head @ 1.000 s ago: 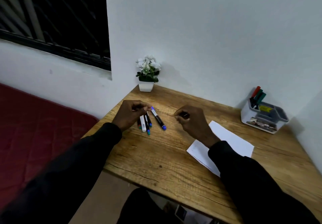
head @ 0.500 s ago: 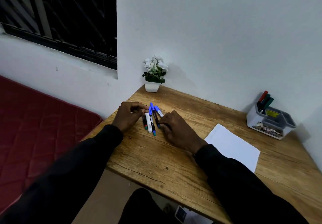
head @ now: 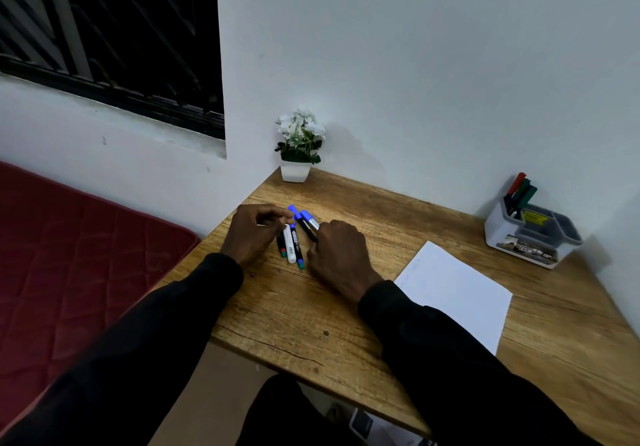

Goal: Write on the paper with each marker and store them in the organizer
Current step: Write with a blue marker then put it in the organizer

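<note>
Several loose markers (head: 290,244) lie bunched on the left part of the table (head: 311,321), roughly parallel, near ends pointing toward me. One is white-bodied and the others are dark, two show green ends, and there are blue caps at the far end. I cannot tell the exact count, since my hands cover part of the bunch.

One left hand (head: 256,234): on the table just left of the bunch, fingers curled, thumb and forefinger brought together at the bunch's far end beside a blue cap. I cannot tell whether they actually pinch a marker.

One right hand (head: 337,255): just right of the bunch, knuckles up, fingers curled round the dark barrel of a blue-capped marker (head: 306,218), whose cap sticks out past my fingers toward the wall (head: 415,64).

One sheet of white paper (head: 457,293): flat on the table to the right of my right forearm, well apart from the bunch, set at an angle. It has faint marks near its left edge, too small to read.

One organizer (head: 498,229): white with grey compartments, at the table's far right by the wall. Its tall rear compartment holds stored markers (head: 519,187), one red and some green, standing tilted.

One potted plant (head: 298,147): white flowers in a white pot, in the table's far left corner.

One red mattress (head: 76,255): left of the table, below a dark barred window (head: 104,36).
</note>
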